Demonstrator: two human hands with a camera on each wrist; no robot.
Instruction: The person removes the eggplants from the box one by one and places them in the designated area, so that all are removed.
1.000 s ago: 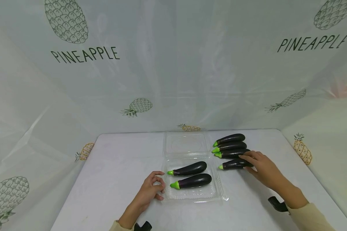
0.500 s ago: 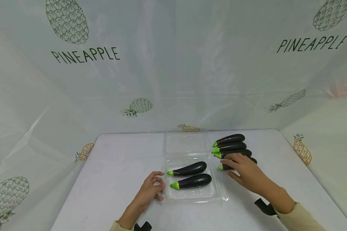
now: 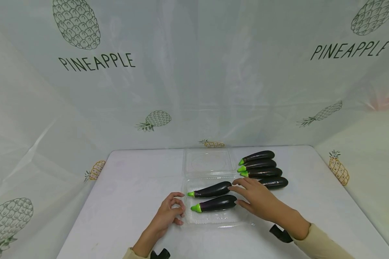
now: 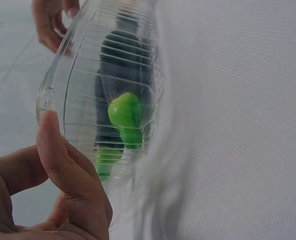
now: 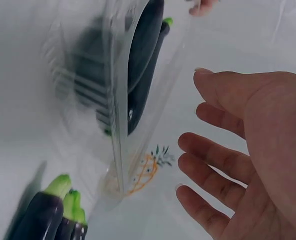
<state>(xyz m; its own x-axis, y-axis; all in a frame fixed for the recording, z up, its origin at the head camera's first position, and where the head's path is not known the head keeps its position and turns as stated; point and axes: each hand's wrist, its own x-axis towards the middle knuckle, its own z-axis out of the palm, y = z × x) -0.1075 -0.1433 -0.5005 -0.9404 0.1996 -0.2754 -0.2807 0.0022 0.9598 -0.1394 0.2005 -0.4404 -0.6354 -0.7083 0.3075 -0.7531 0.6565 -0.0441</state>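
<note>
A clear plastic clamshell container (image 3: pixel 210 220) lies with its lid (image 3: pixel 209 162) folded back. Two dark eggplants lie in its base, a rear eggplant (image 3: pixel 212 189) and a front eggplant (image 3: pixel 218 204), green stems to the left. My left hand (image 3: pixel 168 212) is at the container's left side; in the left wrist view a fingertip (image 4: pixel 48 120) touches the clear rim. Over the container's right edge is my right hand (image 3: pixel 259 199), its fingers spread loosely towards the eggplants' round ends. The right wrist view shows nothing held in this hand (image 5: pixel 248 150).
On the right of the white table (image 3: pixel 133 180), several more eggplants (image 3: pixel 259 164) lie in a row. The nearest eggplant (image 3: pixel 275 182) is partly hidden by my right hand. Behind the table hangs a pineapple-print sheet (image 3: pixel 194 90).
My right hand has moved left from the nearest eggplant of the row to over the container's right edge. That eggplant stays on the table. The left hand has not moved.
</note>
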